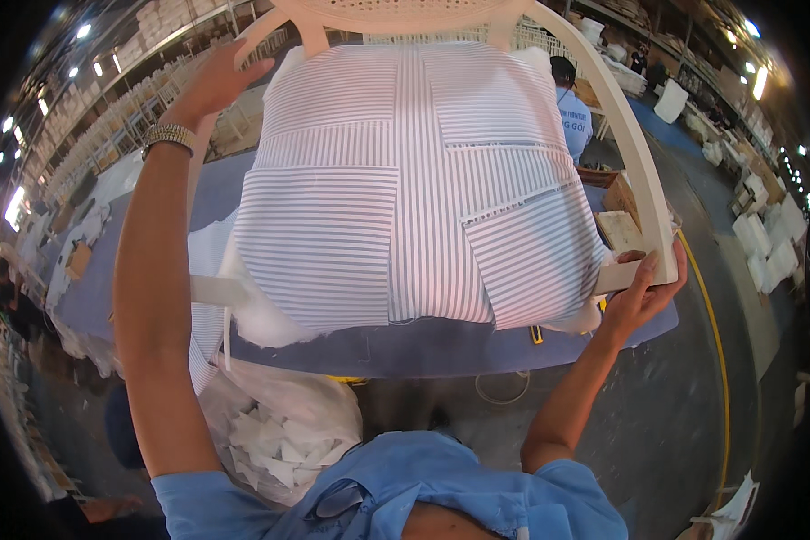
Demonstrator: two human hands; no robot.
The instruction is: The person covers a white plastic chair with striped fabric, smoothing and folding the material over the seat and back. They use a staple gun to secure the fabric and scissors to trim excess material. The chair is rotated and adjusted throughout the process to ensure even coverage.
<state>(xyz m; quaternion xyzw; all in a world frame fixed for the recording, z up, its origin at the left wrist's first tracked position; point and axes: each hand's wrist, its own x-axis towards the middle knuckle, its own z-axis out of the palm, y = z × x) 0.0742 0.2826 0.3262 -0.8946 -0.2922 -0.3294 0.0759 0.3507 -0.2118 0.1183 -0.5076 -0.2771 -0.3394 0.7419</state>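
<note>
A pale chair frame [634, 148] with a woven back panel [387, 16] stands in front of me. Its seat cushion [409, 193] is covered in white and grey striped fabric pieces, with white wadding [270, 324] showing at the edges. At the upper left, my left hand [214, 85], with a watch at the wrist, lies against the frame beside the back, fingers stretched and apart. Near the front right corner of the seat, my right hand [643, 290] is closed round the lower end of the curved chair arm, thumb on the near side.
The chair sits on a blue-covered table [423, 355] with a yellow cutter [536, 335] at its near edge. A plastic bag of white scraps [279, 441] stands below left. A person in a blue shirt [573, 117] is beyond the chair. A yellow floor line [720, 360] runs at right.
</note>
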